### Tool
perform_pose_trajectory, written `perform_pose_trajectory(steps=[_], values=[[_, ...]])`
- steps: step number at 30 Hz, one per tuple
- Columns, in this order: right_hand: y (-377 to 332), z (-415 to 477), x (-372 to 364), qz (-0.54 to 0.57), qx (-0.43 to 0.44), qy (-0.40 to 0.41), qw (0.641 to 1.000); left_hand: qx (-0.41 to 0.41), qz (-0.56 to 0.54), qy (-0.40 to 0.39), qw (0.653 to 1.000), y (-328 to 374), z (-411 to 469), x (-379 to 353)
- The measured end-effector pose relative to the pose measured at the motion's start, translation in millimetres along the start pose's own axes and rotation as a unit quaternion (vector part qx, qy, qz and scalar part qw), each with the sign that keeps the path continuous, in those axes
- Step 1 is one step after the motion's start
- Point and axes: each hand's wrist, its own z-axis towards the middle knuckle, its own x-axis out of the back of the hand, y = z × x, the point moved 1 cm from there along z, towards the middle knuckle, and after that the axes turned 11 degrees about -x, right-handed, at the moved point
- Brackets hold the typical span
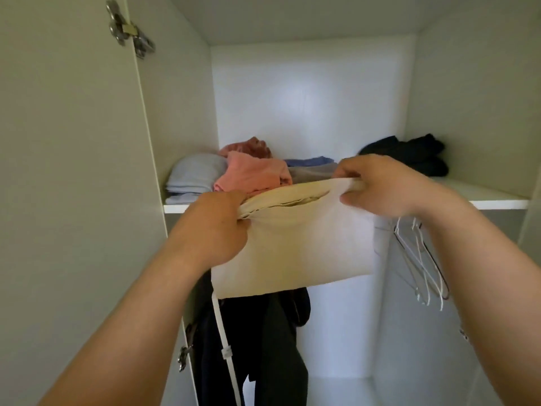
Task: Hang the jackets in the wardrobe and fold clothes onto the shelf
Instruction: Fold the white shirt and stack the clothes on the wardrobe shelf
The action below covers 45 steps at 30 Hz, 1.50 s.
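The left hand (216, 227) and the right hand (380, 186) are well apart, each with its fingers curled round an upper corner of a folded cream cloth (298, 244). The cloth is held stretched between them in the air, just in front of the shelf (497, 203) and at about its level, with the right corner a little higher than the left. Its lower part hangs flat below the hands, and several folded layers show along the top edge.

On the shelf behind it lie a stack of pale blue clothes (193, 177) at the left, a pink garment (251, 174) beside it with a darker pink one (248, 145) behind, then a folded blue and grey pile (310, 168), and black clothes (409, 153) at the right back corner.

Below the shelf, dark jackets (263, 347) hang at the left with a white strap (225, 341) dangling in front of them. Bare white hangers (421, 259) hang at the right. The wardrobe door (73, 171) stands open at the left, with a metal hinge (128, 30) near its top.
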Motion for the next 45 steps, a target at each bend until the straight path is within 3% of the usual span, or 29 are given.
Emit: perform_pose_trajectory(steps=[5, 9, 12, 21, 25, 29, 32, 35, 37, 39, 41, 43, 45], values=[[-8.6, 65.6, 24.3, 0.158, -0.010, 0.114, 0.981, 0.065, -0.161, 0.048, 0.984, -11.4, 43.0, 11.4], [-16.4, 140.2, 25.5, 0.196, 0.026, 0.156, 0.968, 0.125, -0.331, 0.073, 0.932, -18.0, 75.8, 7.8], [-26.5, 201.0, 19.6, 0.157, 0.074, 0.131, 0.976, 0.181, -0.445, 0.084, 0.873, -23.0, 99.7, -6.3], [-61.3, 345.4, -35.0, 0.132, 0.158, 0.067, 0.976, 0.326, -0.562, 0.112, 0.752, -71.6, 158.8, -34.8], [-66.2, 383.3, -88.9, 0.069, 0.162, 0.010, 0.984, 0.384, -0.551, 0.143, 0.726, -92.8, 167.5, -55.7], [-48.3, 390.5, -132.2, -0.083, 0.143, -0.076, 0.983, 0.397, -0.507, 0.121, 0.755, -104.3, 169.5, -68.2], [-29.3, 387.7, -133.8, -0.107, 0.105, -0.116, 0.982, 0.392, -0.466, 0.098, 0.787, -108.7, 169.7, -61.9], [-3.0, 379.1, -115.6, -0.089, 0.028, -0.149, 0.984, 0.356, -0.299, 0.114, 0.878, -107.5, 169.6, -54.8], [16.3, 374.9, -108.2, -0.027, -0.044, -0.204, 0.978, 0.266, -0.114, 0.155, 0.945, -92.9, 165.5, -48.9], [29.8, 375.1, -108.6, 0.083, -0.108, -0.242, 0.961, 0.086, -0.033, 0.159, 0.983, -72.5, 159.3, -43.2], [36.0, 379.4, -113.6, 0.126, -0.127, -0.226, 0.958, -0.066, -0.041, 0.045, 0.996, -57.5, 156.1, -44.0], [36.5, 381.9, -117.2, 0.138, -0.121, -0.215, 0.959, -0.122, -0.008, -0.063, 0.990, -51.2, 157.5, -54.5], [33.3, 380.9, -116.9, 0.134, -0.099, -0.211, 0.963, -0.143, 0.041, -0.080, 0.986, -47.0, 158.8, -63.7]])
